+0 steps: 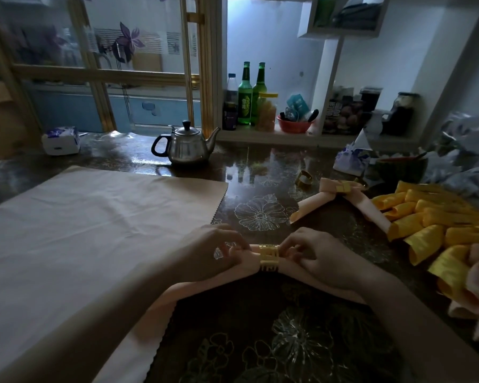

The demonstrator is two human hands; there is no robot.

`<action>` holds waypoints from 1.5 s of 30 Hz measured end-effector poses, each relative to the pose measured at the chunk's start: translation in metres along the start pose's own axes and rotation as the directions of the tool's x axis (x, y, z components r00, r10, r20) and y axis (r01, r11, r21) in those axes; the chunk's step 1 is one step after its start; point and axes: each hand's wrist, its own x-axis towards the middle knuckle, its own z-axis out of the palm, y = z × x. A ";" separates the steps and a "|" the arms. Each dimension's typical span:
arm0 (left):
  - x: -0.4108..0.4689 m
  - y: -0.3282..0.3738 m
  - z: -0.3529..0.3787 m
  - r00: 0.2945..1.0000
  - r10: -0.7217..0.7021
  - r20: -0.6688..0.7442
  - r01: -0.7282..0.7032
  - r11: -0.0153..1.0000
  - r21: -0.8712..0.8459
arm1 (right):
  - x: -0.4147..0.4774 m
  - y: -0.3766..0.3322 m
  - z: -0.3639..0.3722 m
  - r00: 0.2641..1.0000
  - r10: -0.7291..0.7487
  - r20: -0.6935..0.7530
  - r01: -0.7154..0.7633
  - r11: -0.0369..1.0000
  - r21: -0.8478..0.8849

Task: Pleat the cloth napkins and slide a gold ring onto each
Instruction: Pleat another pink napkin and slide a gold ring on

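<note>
Tabletop [260, 172] is dark and glossy, printed with pale flower outlines, and reflects the window light. On its left half lies a flat beige cloth [94, 230], spread smooth with a zigzag-cut right edge. Near the front edge, at centre, sits the pleated napkin [241, 268], pink, with a gold ring [269, 257] around its middle. My left hand [205, 252] pinches the napkin just left of the ring with curled fingers; my right hand [324, 261] grips it just right of the ring. Behind, to the right, a finished pink napkin [313, 208] lies already ringed, and a loose gold ring [304, 178] stands near it. Yellow napkins [440, 219] are heaped at the right edge. A steel kettle [187, 146] stands at the back, with a tissue pack [61, 140] far left. Two green bottles [245, 95] and a red bowl [293, 125] occupy the shelf behind. Room light is dim.
</note>
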 end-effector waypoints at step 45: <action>-0.015 0.028 0.002 0.854 -0.513 -0.086 0.510 0.794 0.331 | -0.020 -0.014 0.024 0.913 0.048 -0.404 -0.158 0.957 -0.244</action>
